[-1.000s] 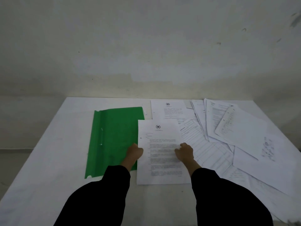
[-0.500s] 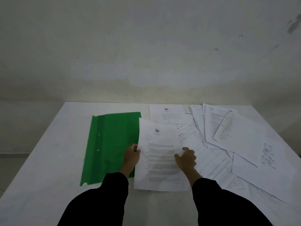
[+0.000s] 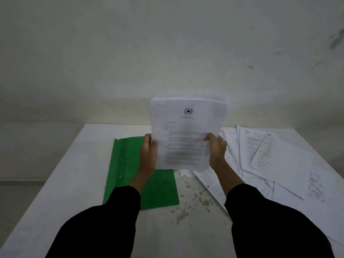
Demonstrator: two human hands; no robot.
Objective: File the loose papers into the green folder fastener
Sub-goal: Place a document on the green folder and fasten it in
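A stack of printed sheets (image 3: 187,135) was held upright at the centre of the frame, clear of the worktop (image 3: 55,192), its long axis running top to bottom. The left hand (image 3: 148,157) was clamped on its left edge and the right hand (image 3: 216,151) on its right edge, fingers (image 3: 209,136) closed on the paper. The green folder (image 3: 126,164) lay open and flat just below and left of the stack, nearer the left hand. Its fastener (image 3: 121,168) ran along the folder's left side, top to bottom, roughly parallel to the stack's left edge. More loose papers (image 3: 270,161) were spread at the right of the frame.
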